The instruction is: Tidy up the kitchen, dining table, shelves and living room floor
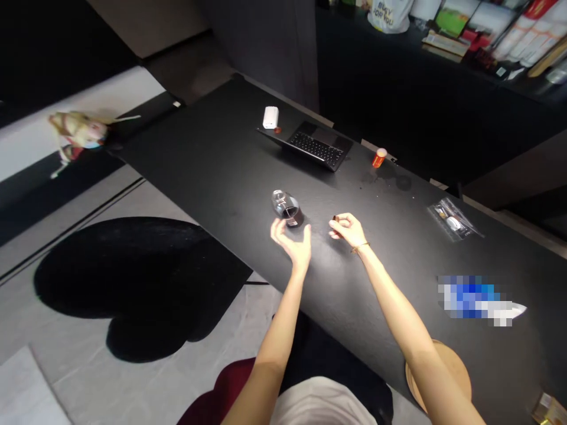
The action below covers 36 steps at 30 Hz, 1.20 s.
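A clear, rounded bottle (286,206) with a dark lower part stands on the black table, just beyond my left hand (295,245). The thumb and fingers of that hand are spread and curve toward the bottle's base; it holds nothing, and whether a fingertip touches the bottle I cannot tell. To the right, my right hand (348,229) is closed in a pinch above the tabletop. Between its thumb and fingers shows a small brown piece (335,218), mostly hidden and too small to name. A thin bracelet circles the right wrist.
Beyond the bottle lies an open laptop (321,144), with a white box (270,117) behind it. A small orange-red tub (379,157) and a clear plastic bag (454,219) are farther right. A round wooden board (456,369) sits under my right forearm, near a blurred blue-white packet (476,298).
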Each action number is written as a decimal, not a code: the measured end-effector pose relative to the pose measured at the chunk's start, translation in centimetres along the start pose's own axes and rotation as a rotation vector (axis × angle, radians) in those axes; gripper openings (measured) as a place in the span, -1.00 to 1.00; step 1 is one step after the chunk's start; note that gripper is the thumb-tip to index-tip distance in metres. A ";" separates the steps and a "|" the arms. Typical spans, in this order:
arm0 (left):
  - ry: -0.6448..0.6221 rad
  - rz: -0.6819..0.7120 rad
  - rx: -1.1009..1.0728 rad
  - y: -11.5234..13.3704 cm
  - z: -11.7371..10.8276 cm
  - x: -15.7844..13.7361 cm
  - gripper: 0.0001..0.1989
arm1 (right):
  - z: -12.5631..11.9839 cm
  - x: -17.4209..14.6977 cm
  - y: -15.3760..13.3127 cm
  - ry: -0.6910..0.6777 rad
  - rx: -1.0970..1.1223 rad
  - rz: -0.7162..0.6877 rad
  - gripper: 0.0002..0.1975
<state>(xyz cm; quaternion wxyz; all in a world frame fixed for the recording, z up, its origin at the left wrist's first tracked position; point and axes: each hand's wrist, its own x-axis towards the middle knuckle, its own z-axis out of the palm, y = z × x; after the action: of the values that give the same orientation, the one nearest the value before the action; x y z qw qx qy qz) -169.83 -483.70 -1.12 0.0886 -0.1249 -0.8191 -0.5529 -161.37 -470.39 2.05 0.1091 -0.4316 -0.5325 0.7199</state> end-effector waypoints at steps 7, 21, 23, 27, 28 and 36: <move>-0.399 -0.070 0.111 -5.5 -0.8 9.3 0.04 | 10.1 2.0 -3.7 -0.077 -0.510 -0.429 -0.58; -0.968 0.211 -0.173 -11.6 -2.4 17.1 -0.17 | 20.9 4.0 -10.5 -0.224 -1.438 -0.416 -0.68; -1.012 0.222 -0.195 -11.8 -2.4 17.6 -0.17 | 21.1 3.6 -11.0 -0.270 -1.427 -0.418 -0.66; -1.072 0.217 -0.248 -11.6 -2.8 18.1 -0.17 | 22.6 3.6 -11.3 -0.199 -1.595 -0.283 -0.74; -1.077 0.210 -0.252 -11.4 -2.9 18.1 -0.18 | 23.3 3.8 -11.3 -0.122 -1.667 -0.205 -0.72; -1.056 0.190 -0.255 -11.2 -2.8 18.2 -0.18 | 25.0 5.1 -12.1 0.218 -1.730 0.123 -0.41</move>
<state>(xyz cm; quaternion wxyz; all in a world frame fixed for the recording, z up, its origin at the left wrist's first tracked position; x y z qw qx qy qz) -190.58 -488.38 -4.85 -0.3006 -0.4682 -0.6641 -0.4995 -186.53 -479.08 11.38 -0.2455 -0.4574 -0.8544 0.0222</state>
